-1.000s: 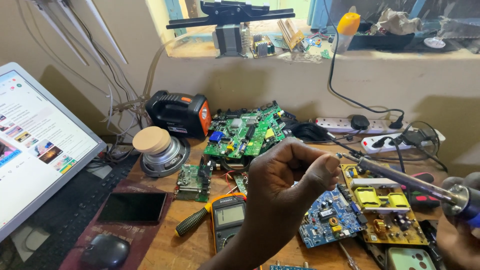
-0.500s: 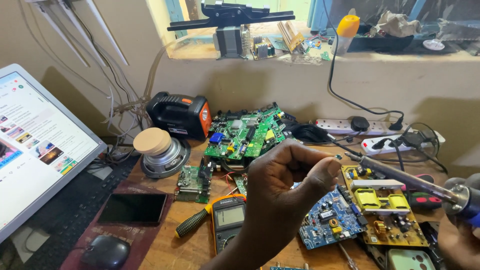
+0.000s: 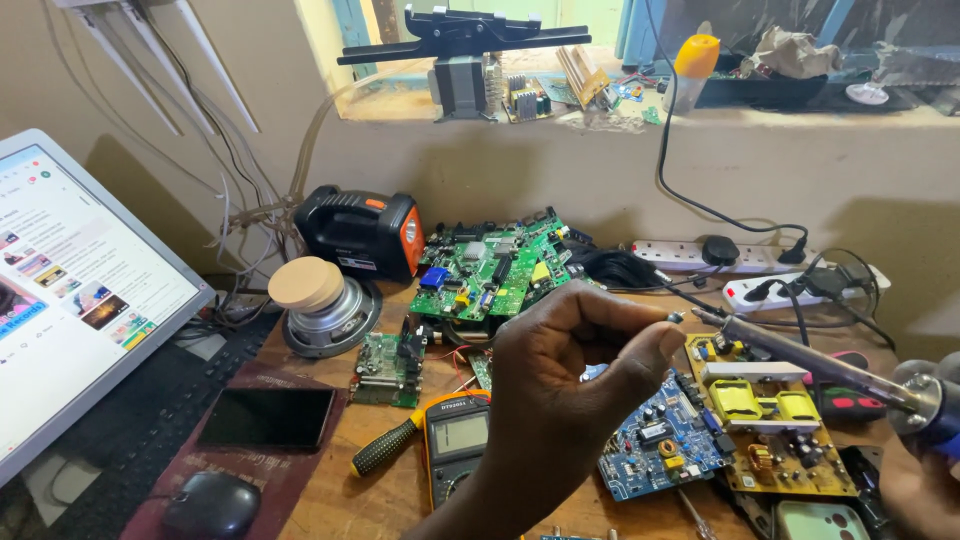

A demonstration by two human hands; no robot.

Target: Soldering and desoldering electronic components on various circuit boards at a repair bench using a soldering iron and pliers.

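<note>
One tiny component (image 3: pixel 676 317) between left fingers (image 3: pixel 640 345), soldering iron (image 3: pixel 800 355) tip beside.

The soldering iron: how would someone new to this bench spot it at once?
Start at the white power strips along the back wall, then drop to the yellow circuit board at the bench's right. Slanting above it is the soldering iron, held in the right hand: the only long metal rod, tip near the left hand.

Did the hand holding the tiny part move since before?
No. The left hand holds its spot over the blue circuit board, pinching a tiny part.
</note>
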